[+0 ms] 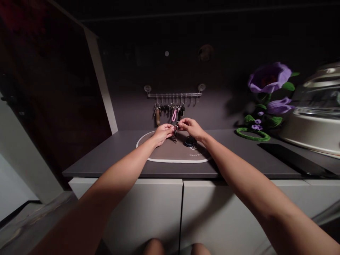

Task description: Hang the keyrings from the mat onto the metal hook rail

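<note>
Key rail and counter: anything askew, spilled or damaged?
Nothing visibly spilled or damaged, and the rail looks about level. Only mild oddity: a dark round item lies on the mat near the right hand, while several bunches of keys hang from the rail. Too dim to identify it.

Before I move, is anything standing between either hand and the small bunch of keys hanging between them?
Nothing visible. The left hand and right hand both have their fingers at the top of the keys. The dark round item lies off to the right on the mat.
</note>
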Available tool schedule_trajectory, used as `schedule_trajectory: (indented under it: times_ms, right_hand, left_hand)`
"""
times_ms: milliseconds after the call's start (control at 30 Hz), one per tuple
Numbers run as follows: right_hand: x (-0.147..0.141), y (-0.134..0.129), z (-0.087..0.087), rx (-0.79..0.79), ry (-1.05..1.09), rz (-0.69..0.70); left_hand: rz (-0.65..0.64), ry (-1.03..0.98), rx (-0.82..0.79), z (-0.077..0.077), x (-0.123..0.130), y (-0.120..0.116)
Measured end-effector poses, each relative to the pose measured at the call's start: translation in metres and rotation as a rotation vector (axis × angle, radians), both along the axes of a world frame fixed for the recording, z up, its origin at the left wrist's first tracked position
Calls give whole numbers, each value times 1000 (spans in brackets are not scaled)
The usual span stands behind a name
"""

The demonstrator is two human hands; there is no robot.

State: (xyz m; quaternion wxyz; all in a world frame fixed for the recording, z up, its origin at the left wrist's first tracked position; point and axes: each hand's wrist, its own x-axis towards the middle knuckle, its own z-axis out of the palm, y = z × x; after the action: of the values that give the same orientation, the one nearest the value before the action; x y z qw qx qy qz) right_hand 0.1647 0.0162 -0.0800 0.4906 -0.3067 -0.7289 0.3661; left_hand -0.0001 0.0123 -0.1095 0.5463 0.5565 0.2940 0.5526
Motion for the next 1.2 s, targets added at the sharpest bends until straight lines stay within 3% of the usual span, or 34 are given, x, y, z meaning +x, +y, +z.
schedule_trajectory:
  times_ms: [133,367,767,933,1200]
  right_hand:
    - [1,-4,2,-99,102,44]
    - [4,-5,3,-165,218,4]
    - [10,0,8,-155,286,-104]
    - [15,8,22,-151,356,-214]
    - [20,31,59,-102,344,-328]
  left_hand:
    - [-8,34,-6,1,1,-3]
    - [15,96,27,-2,4,-2]
    - [328,461,329,-11,7,8]
    - [377,616,441,-11,6,6]
    - [370,610,452,-12,7,6]
